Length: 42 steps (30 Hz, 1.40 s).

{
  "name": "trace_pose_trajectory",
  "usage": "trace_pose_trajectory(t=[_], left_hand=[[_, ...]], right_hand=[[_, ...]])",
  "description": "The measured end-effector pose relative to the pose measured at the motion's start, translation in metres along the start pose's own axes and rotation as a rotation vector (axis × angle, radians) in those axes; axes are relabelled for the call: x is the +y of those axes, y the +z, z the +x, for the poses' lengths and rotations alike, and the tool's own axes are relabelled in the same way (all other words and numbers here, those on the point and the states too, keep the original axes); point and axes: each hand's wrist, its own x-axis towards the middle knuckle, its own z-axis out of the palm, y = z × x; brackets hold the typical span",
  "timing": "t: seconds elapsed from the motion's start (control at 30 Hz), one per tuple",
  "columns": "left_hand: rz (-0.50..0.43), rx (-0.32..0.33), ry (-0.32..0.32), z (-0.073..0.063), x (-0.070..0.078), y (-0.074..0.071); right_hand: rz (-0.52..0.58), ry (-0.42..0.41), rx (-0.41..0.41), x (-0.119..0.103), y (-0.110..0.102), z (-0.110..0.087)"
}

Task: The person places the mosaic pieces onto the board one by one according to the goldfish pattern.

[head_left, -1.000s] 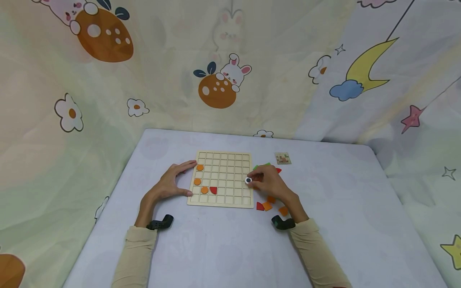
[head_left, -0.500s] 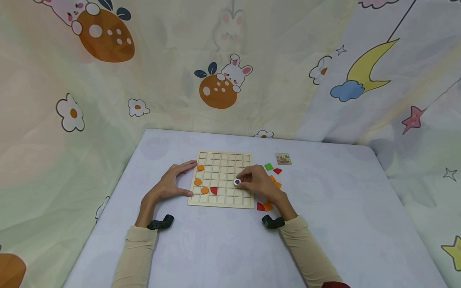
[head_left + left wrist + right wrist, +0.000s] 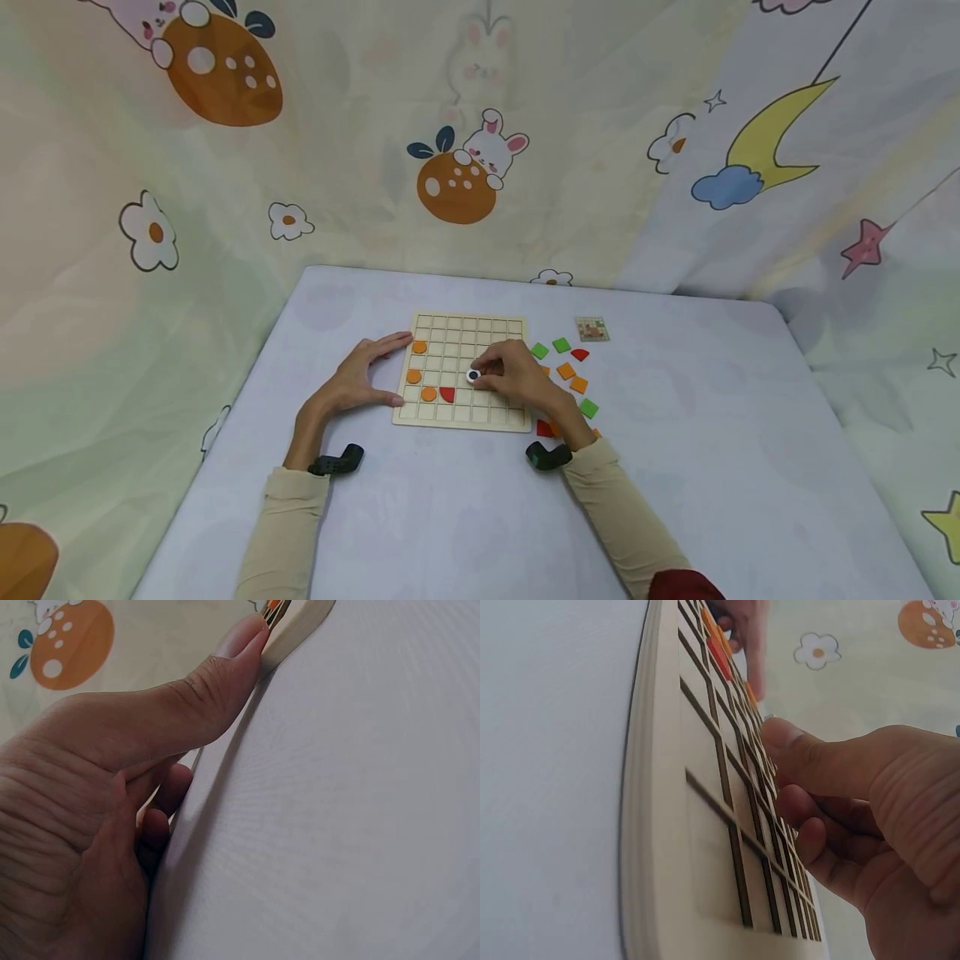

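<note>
A square wooden grid board [image 3: 480,421] lies on the white table. My left hand [image 3: 351,379] rests at its left side, fingers and thumb spread and touching the edge. In the left wrist view the thumb [image 3: 217,690] lies on the board's rim. My right hand [image 3: 513,373] pinches a small white disc with a black centre [image 3: 473,376] over the right half of the grid. Along the board's left part sit orange discs [image 3: 428,393] and a red quarter-circle piece [image 3: 447,394]. The disc is mostly hidden behind the thumb in the right wrist view.
Right of the board lie several loose pieces: green squares [image 3: 562,344], orange squares [image 3: 578,385] and red quarter-circles [image 3: 580,354]. Behind them is a small patterned card [image 3: 592,328]. A printed cloth [image 3: 360,167] hangs around the table's far side.
My right hand has moved left from the board's right edge with the white disc between its fingers. More loose pieces now show behind it. My left hand stays in place.
</note>
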Motion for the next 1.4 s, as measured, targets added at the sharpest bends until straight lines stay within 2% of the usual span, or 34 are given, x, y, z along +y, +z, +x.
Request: trace_pose_trajectory(t=[0.27,0.5,0.73,1.03,1.4], left_hand=[[0.001,-0.009,-0.011,0.002,0.0,0.001],[0.0,-0.004,-0.009,0.002,0.001,0.001],[-0.01,-0.014,-0.02,0.0,0.002,0.002],[0.007,-0.002,-0.001,0.0,0.0,-0.001],[0.006,0.002,0.004,0.0,-0.002,0.0]], right_hand=[[-0.007,-0.01,-0.049,-0.006,0.01,0.012],[0.004,-0.053,-0.051,-0.009,0.016,0.016],[0.008,-0.046,-0.068,-0.01,0.019,0.017],[-0.015,-0.055,-0.061,-0.013,0.021,0.02],[-0.069,-0.019,-0.096,-0.023,0.024,0.025]])
